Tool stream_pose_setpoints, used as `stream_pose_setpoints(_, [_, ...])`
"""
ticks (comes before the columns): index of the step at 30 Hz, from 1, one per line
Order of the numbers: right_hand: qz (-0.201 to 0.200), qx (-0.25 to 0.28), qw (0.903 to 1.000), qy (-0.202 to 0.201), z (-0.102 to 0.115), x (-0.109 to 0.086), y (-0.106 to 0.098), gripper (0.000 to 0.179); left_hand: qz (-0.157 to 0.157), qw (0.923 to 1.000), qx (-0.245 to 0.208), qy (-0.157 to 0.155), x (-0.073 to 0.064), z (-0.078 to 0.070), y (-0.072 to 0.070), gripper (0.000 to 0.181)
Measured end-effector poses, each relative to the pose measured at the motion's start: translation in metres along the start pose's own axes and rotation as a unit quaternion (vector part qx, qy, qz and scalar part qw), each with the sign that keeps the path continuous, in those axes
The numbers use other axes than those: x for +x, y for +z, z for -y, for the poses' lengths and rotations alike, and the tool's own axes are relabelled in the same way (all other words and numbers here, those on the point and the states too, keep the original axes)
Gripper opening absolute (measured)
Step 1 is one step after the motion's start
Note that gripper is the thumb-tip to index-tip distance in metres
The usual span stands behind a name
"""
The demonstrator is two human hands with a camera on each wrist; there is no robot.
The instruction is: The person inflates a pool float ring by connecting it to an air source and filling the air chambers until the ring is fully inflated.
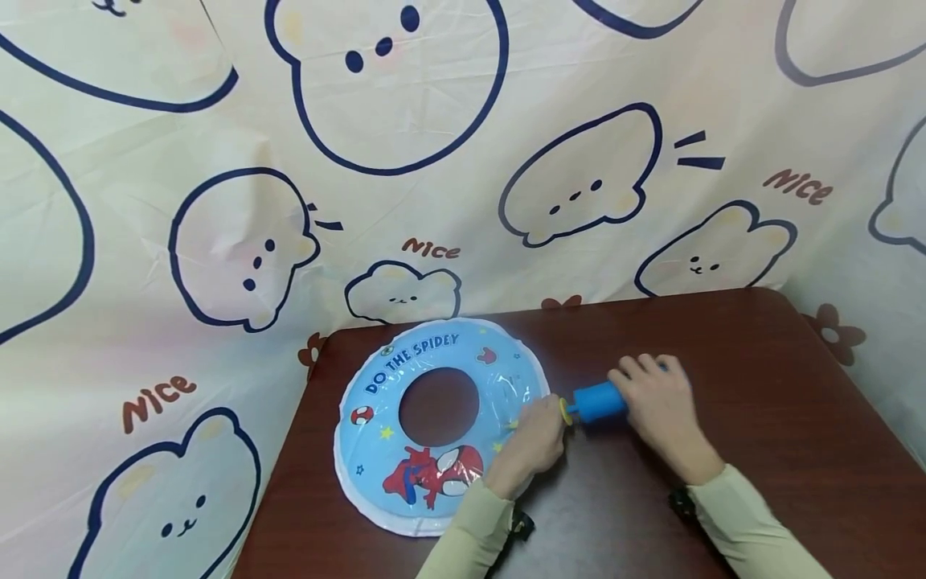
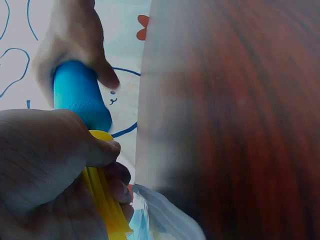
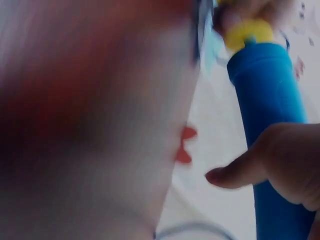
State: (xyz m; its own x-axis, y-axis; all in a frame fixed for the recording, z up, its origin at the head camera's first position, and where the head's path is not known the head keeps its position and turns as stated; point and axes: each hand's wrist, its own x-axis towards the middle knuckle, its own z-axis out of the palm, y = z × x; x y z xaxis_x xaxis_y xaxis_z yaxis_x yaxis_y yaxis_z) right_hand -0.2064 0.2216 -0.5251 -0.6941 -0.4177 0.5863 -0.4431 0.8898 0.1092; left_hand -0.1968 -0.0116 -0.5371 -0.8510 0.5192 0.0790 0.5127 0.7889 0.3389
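A blue inflatable swim ring (image 1: 369,450) with a printed red figure lies on the brown table. My left hand (image 1: 531,438) is over the ring's right side and grips a yellow pump part (image 2: 102,195), thumb and fingers wrapped about it. The blue hand pump (image 1: 599,401) extends to the right from the yellow part, joined by a thin blue piece. Around the pump's far end is my right hand (image 1: 661,406). In the right wrist view, the pump's blue barrel (image 3: 267,95) passes under the right palm, with the thumb sticking out to one side.
The dark wood table (image 1: 788,418) reaches out to the right of the hands. Behind and at the left of it hangs a pale cloth (image 1: 434,209) with cartoon outlines. A dark band (image 1: 682,503) sits at the right wrist.
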Motion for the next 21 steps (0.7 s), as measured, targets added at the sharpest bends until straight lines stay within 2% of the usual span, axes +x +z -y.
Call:
stream_pose_setpoints(4, [0.025,0.003,0.9996,0.013,-0.032,-0.005,-0.017,0.053,-0.004,0.9999,0.016,0.003,0.0,0.001,0.002,0.005])
stream_pose_setpoints(12, [0.046,-0.009,0.9986,0.023,-0.081,-0.01,-0.043,0.062,0.003,0.9999,-0.01,-0.005,-0.001,0.002,0.002,0.004])
stream_pose_setpoints(16, [0.073,-0.02,0.9969,0.018,-0.088,-0.011,-0.046,0.069,0.015,0.9994,-0.022,-0.02,-0.002,0.001,0.003,0.004])
stream_pose_setpoints(21, [0.104,-0.023,0.9943,-0.014,-0.073,-0.008,-0.034,0.068,0.031,0.9984,-0.018,-0.043,-0.001,-0.002,0.001,0.004])
